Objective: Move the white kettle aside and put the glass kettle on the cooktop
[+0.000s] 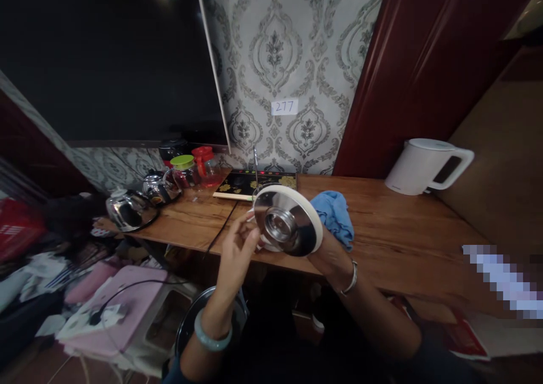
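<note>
My right hand holds up a round kettle lid with a white rim and a shiny metal underside, tilted toward me, together with a blue cloth that bunches behind the lid. My left hand touches the lid's left edge with its fingertips. Both hands hover over the front edge of a wooden table. A white electric kettle stands at the table's back right, apart from the hands.
A black induction plate lies behind the lid. Steel teapots, glass jugs with green and red lids crowd the table's left end. A pink stool with a power strip and clutter sit lower left.
</note>
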### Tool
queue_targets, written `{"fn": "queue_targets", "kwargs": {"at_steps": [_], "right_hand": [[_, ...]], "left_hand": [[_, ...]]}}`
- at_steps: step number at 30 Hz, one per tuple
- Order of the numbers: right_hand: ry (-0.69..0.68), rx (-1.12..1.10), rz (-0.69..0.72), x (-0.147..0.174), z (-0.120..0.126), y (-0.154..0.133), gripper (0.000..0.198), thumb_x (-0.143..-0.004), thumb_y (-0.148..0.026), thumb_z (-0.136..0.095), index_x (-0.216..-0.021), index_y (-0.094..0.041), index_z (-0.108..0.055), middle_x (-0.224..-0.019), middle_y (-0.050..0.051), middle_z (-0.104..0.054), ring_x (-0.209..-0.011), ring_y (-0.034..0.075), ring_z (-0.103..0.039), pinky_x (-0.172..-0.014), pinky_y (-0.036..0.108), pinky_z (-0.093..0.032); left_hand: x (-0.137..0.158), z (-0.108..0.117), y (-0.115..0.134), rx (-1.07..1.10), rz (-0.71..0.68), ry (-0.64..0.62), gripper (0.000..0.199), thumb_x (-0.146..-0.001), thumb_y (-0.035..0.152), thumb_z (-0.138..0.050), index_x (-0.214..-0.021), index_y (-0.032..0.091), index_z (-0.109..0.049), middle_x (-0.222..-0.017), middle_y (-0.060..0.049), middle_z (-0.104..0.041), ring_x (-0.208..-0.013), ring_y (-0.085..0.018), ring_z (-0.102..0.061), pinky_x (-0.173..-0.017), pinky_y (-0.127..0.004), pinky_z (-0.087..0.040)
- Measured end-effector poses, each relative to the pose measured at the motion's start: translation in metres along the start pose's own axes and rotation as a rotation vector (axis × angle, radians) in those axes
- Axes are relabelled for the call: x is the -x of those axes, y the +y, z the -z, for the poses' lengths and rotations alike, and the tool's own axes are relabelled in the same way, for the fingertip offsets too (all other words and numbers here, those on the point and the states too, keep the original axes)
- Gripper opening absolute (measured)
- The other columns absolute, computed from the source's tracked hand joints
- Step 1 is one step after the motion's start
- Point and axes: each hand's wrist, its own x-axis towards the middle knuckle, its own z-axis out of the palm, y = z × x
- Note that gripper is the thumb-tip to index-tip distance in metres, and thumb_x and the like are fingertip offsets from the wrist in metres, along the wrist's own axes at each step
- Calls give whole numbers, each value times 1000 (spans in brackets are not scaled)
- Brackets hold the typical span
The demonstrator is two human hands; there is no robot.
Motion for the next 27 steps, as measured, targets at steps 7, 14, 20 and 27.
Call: {"fn": "queue_targets", "kwargs": {"at_steps": [7,14,20,27], "right_hand": [[-119,-319,-291,20,-30,31,43,-75,-54,-66,-103,-22,-69,-93,5,-72,-97,23,-62,-85,38,-51],[-193,-163,-444,35,-12,55,37,-77,-48,-68,-95,-16,-71,-87,9,-71,-70,15,-62,-65,29,-49],[165,122,-308,33,65,78,44,-66,-54,-75,-92,-18,-73,-83,8,-71,-70,17,-63,-65,30,-51],[558,315,-125,22,153,108,47,-54,-57,-76,-81,-19,-72,-70,5,-69,-61,18,-61,-57,30,-49]], "left_hand": [[23,19,-16,414,304,43,40,-65,43,-80,-90,14,-70,-77,-5,-70,-75,-17,-64,-70,-26,-50],[25,70,-10,419,251,384,39,-56,39,-85,-79,13,-67,-69,0,-67,-58,-10,-58,-53,-20,-47],[-22,138,-40,240,224,685,35,-60,37,-77,-78,11,-62,-60,2,-61,-46,-10,-51,-40,-21,-39],[-70,176,-90,66,435,853,15,-71,21,-67,-69,11,-57,-53,4,-52,-47,-10,-51,-48,-25,-48]]}}
